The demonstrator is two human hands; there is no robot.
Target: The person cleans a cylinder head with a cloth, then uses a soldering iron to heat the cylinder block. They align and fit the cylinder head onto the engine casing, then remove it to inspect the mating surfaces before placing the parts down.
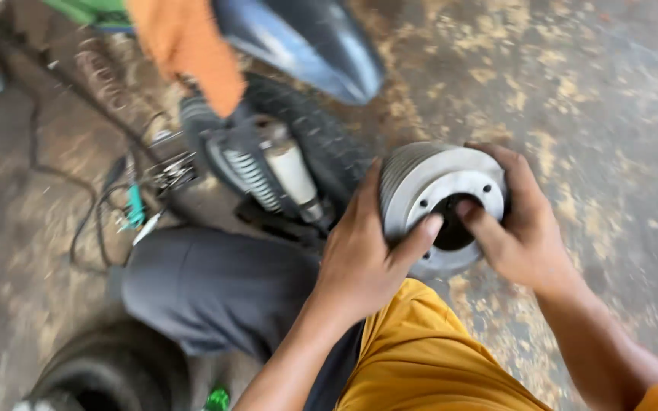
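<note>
At far left, a loose tyre (pixel 108 369) lies on the stained concrete floor (pixel 618 137), cut off by the lower frame edge. Above it, black cables (pixel 89 221) trail across the floor toward a scooter rear wheel (pixel 314 137) with a coil shock absorber (pixel 257 179) beside it. An orange cloth (pixel 192 49) hangs blurred at the top edge. A knee in grey trousers (pixel 215 289) sits between tyre and wheel.

The left hand (pixel 359 259) is closed around the left rim of a round finned metal drum (pixel 439 205), index finger lying across its flat face. The right hand (pixel 515 228) grips the right rim, fingertips curled into the dark centre bore. The drum is held clear of the floor, just right of the wheel. Open floor extends to the right edge.
</note>
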